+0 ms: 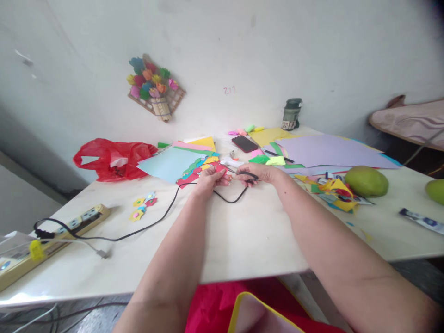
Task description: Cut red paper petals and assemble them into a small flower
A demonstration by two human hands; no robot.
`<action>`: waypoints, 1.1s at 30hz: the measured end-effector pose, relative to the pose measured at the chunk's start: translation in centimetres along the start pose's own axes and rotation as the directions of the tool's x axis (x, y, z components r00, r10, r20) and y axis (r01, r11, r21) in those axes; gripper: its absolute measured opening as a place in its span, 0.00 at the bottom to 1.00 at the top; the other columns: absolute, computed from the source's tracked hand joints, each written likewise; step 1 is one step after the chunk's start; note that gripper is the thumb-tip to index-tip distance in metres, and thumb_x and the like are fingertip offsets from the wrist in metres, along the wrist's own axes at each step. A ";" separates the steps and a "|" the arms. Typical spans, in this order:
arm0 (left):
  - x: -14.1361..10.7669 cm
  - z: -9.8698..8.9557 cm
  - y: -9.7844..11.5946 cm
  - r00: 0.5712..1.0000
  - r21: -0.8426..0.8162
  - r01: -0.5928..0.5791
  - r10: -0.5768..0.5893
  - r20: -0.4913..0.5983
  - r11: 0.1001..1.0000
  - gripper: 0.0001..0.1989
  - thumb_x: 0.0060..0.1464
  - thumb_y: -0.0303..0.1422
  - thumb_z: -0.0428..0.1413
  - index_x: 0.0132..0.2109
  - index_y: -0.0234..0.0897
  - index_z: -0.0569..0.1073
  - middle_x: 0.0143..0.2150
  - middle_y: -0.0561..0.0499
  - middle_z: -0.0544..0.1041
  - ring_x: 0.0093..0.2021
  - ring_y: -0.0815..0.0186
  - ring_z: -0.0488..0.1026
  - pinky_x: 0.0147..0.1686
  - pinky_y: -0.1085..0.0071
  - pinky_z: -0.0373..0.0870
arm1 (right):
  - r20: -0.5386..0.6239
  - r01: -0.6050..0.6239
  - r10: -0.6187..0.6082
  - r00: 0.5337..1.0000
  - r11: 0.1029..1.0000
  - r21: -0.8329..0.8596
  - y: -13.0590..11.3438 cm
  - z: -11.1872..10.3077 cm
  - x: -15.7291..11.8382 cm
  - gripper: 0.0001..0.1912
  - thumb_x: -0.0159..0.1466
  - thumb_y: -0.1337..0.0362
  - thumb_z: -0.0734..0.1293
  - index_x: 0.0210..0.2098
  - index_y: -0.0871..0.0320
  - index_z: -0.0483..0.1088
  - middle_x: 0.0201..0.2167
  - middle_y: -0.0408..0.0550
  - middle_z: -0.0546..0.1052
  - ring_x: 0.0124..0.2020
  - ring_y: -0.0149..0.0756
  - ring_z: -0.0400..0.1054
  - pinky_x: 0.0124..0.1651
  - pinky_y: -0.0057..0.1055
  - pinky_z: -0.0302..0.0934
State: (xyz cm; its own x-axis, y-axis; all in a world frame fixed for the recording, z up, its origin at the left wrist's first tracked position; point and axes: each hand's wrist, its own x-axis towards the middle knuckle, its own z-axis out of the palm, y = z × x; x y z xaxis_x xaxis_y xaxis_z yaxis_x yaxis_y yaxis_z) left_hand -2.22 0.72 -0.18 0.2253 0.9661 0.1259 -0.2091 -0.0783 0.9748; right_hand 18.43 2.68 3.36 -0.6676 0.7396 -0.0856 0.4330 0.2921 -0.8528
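Note:
Near the middle of the table, my left hand (209,179) pinches a small piece of red paper (222,168). Black-handled scissors (248,175) are in my right hand (265,173), their blades pointing left toward that paper. How far the blades are apart is too small to make out. Just beyond both hands lies a white tool that looks like a glue gun (232,162). A black cord (163,217) runs past my left hand and loops below both hands. Colourful paper scraps (194,172) lie beside my left hand.
To the left are small paper flowers (139,209), a power strip (78,224) and a red plastic bag (104,159). A phone (244,144), coloured sheets (322,150) and a bottle (292,114) stand or lie farther back. Green mangoes (366,181) and a tube (421,221) are at right.

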 end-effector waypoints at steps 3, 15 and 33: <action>0.0 0.0 0.0 1.000 0.009 -0.001 0.001 0.001 1.000 0.19 0.37 0.41 0.69 0.27 0.31 0.72 0.26 0.47 0.78 0.20 0.70 0.71 0.27 0.71 0.72 | -0.006 -0.009 0.009 1.000 1.000 -0.001 0.1 0.0 0.1 0.18 0.54 0.50 0.70 0.27 0.59 0.65 0.18 0.40 0.72 0.15 0.24 0.61 0.16 0.23 0.48; 0.0 -0.1 0.0 1.000 0.009 0.007 -0.007 0.001 1.000 0.20 0.36 0.42 0.69 0.27 0.31 0.72 0.26 0.47 0.78 0.20 0.70 0.71 0.26 0.71 0.72 | -0.029 -0.016 0.016 0.999 1.000 -0.024 0.3 0.0 0.2 0.15 0.54 0.53 0.70 0.27 0.59 0.66 0.18 0.40 0.71 0.15 0.24 0.61 0.16 0.23 0.48; -0.1 -0.1 0.0 1.000 -0.019 0.001 -0.001 0.020 1.000 0.18 0.37 0.41 0.69 0.27 0.30 0.73 0.26 0.48 0.78 0.20 0.70 0.72 0.26 0.73 0.71 | -0.041 -0.017 0.018 0.999 1.000 0.021 0.4 0.1 0.3 0.15 0.53 0.56 0.72 0.26 0.59 0.66 0.17 0.40 0.70 0.15 0.24 0.60 0.16 0.23 0.48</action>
State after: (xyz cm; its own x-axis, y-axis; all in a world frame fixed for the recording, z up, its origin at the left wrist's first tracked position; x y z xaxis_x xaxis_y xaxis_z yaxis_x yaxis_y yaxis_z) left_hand -2.29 0.65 -0.17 0.2441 0.9611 0.1290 -0.2271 -0.0726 0.9712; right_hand 18.29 2.95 2.94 -0.6345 0.7688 -0.0799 0.4318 0.2669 -0.8616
